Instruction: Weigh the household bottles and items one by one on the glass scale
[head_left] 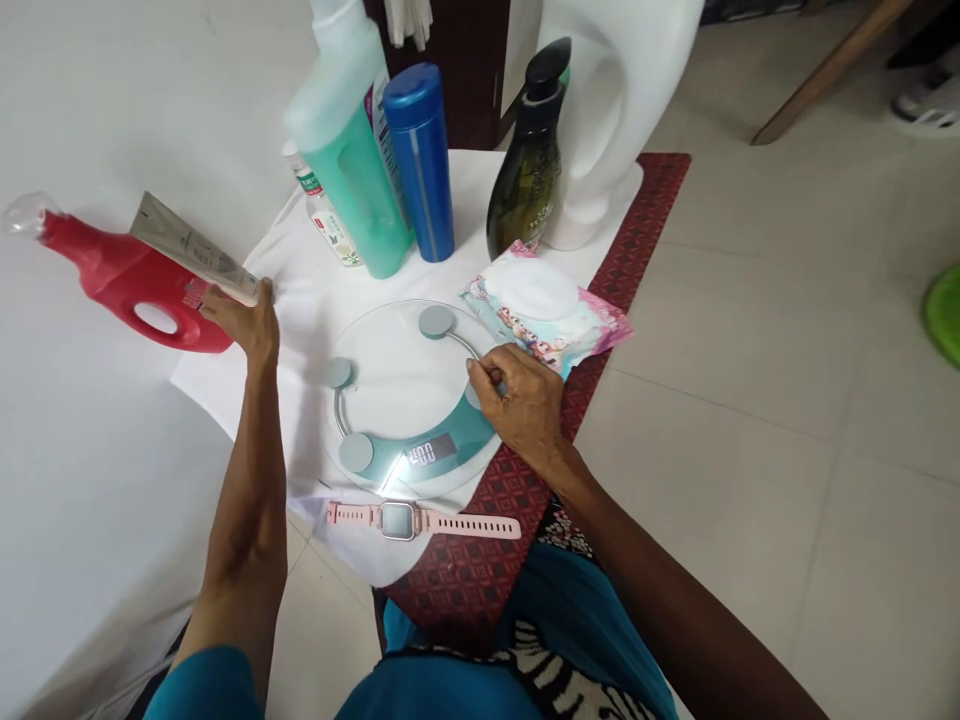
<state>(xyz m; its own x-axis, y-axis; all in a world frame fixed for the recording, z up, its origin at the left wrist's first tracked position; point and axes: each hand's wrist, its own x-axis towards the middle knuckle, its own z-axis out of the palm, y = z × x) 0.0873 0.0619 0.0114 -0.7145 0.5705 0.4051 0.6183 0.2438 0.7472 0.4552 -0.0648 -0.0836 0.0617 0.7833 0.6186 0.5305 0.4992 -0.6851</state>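
My left hand (247, 322) reaches to the far left, its fingers closed around the lower end of a beige squeeze tube (191, 248). Right behind the tube is a red detergent bottle (124, 265) with a clear cap. My right hand (523, 402) is curled closed over the right edge of a round glass scale (390, 390), with nothing visible in its fingers. The scale's lit display (431, 455) seems to read 0.0. A pack of wipes (544, 305) lies just beyond my right hand. In front of the scale, a pink-strapped smartwatch (397, 521) is stretched out flat.
At the back stand a green-liquid bottle (360, 190), a small white bottle (330, 220), a blue flask (422, 165), a dark pump bottle (527, 160) and a big white jug (637, 90). White cloth partly covers the table's red patterned top (622, 255). A wall borders the left.
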